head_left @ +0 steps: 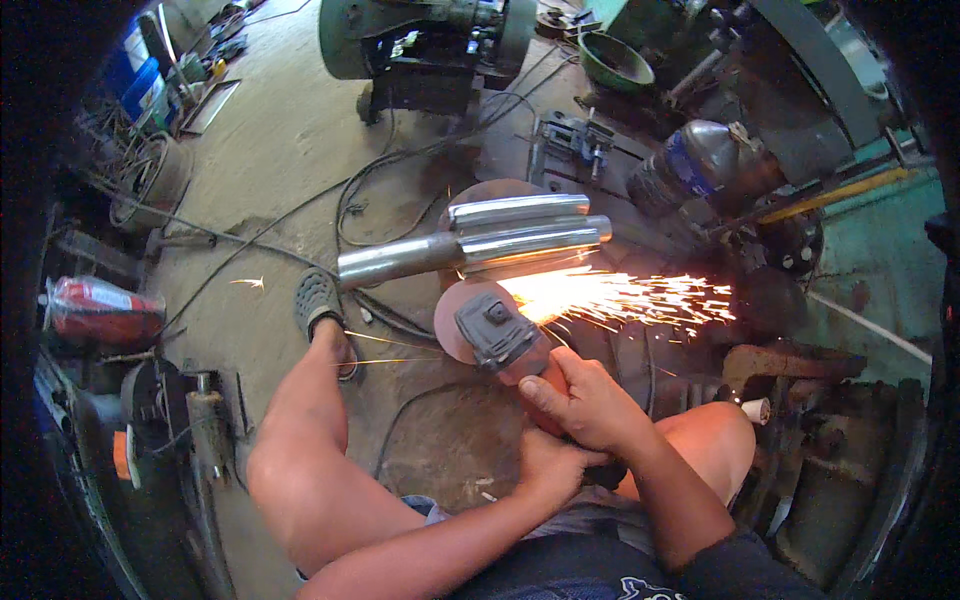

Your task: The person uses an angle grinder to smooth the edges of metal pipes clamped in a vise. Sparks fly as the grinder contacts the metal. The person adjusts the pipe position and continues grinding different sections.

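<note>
An angle grinder [497, 325] with a dark head and orange-red body is running between my knees. My right hand [583, 402] wraps round its body just behind the head. Closer to me, my left hand [552, 466] grips the rear of the same grinder. The grinder's round disc [456, 318] meets the lower side of a shiny metal shaft [400, 260] with thick lengthwise ridges. Bright sparks [630, 297] stream off to the right from the contact and hide part of the shaft's underside. The shaft lies crosswise over a round, rusty support [495, 190].
Black cables [345, 185] loop across the concrete floor. Beyond the shaft are a vise [580, 140], a large bottle [700, 160], a green basin [615, 62] and a heavy motor-like machine [425, 45]. A red, plastic-wrapped object [103, 308] is at left, near my sandalled foot [318, 297].
</note>
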Available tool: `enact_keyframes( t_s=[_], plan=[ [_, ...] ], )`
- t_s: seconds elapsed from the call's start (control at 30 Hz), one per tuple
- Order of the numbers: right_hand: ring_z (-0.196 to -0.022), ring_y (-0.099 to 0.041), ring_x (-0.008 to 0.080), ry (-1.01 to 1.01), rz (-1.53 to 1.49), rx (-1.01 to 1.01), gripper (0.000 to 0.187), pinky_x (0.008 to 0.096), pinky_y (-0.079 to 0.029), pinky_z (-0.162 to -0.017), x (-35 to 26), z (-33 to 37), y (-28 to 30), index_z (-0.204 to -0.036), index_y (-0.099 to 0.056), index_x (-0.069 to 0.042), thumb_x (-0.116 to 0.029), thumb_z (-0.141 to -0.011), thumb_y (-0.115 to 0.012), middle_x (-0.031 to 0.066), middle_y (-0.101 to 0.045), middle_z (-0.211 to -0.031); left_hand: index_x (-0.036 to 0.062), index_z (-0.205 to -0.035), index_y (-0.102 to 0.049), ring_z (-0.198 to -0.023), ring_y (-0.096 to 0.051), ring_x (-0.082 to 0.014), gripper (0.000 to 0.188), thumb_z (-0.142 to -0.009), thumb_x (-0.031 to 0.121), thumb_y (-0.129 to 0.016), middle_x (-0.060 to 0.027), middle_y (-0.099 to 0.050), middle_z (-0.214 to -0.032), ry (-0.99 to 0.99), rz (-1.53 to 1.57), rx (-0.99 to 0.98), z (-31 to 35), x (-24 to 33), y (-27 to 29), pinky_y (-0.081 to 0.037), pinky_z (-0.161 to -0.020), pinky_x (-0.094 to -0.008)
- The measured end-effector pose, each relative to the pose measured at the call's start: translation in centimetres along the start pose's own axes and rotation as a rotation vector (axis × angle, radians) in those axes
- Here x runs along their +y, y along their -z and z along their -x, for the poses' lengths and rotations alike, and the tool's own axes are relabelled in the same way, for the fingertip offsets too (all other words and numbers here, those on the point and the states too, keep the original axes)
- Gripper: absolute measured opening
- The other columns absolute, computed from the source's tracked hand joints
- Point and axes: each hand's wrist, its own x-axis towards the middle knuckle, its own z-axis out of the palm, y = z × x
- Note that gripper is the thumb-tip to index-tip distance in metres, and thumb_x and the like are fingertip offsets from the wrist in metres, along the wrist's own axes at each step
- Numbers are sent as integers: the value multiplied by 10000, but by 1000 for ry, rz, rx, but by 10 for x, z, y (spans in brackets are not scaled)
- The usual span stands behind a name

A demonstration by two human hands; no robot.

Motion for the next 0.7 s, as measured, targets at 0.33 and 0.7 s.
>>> enact_keyframes(
  t_s=[0.33,0.7],
  plan=[
    [-945,-724,448,-56,-56,78,644,503,-551,-811,29,13,19,-1075,-575,66,-558,-952,-669,332,-698,-967,-16,-1176,-625,-993,-710,-227,653,-606,108,-917,-92,-727,-1057,-97,-157,-52,-15,-4,-22,-582,-862,-386],
    [-685,-602,265,-76,-116,293,563,420,-515,-673,79,26,37,-918,-541,8,-531,-957,-702,173,-629,-759,8,-1109,-641,-966,-721,-230,642,-536,54,-926,-91,-736,-1025,-259,-186,4,-38,0,-61,-581,-849,-385]
  ],
)
